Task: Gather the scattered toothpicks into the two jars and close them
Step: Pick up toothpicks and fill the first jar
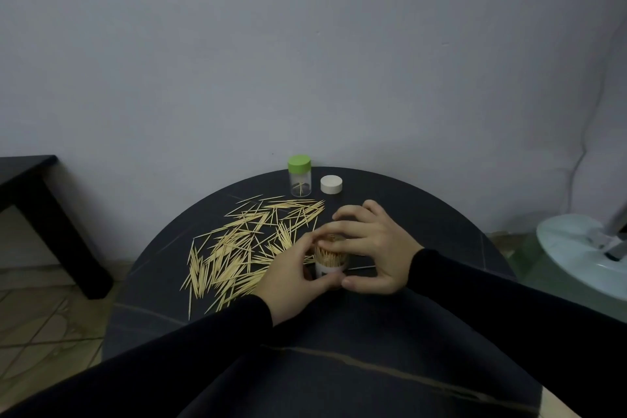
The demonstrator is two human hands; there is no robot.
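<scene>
An open clear jar packed with upright toothpicks stands on the round dark table. My left hand grips its left side and base. My right hand curls over its top and right side, fingers on the toothpick tips. A wide scatter of loose toothpicks lies left of the jar. At the back stands a second clear jar closed with a green lid, only a few toothpicks inside. A white lid lies beside it.
A single toothpick lies just right of the held jar. A black bench stands to the left on the tiled floor. A pale round fan base sits on the right. The wall is close behind the table.
</scene>
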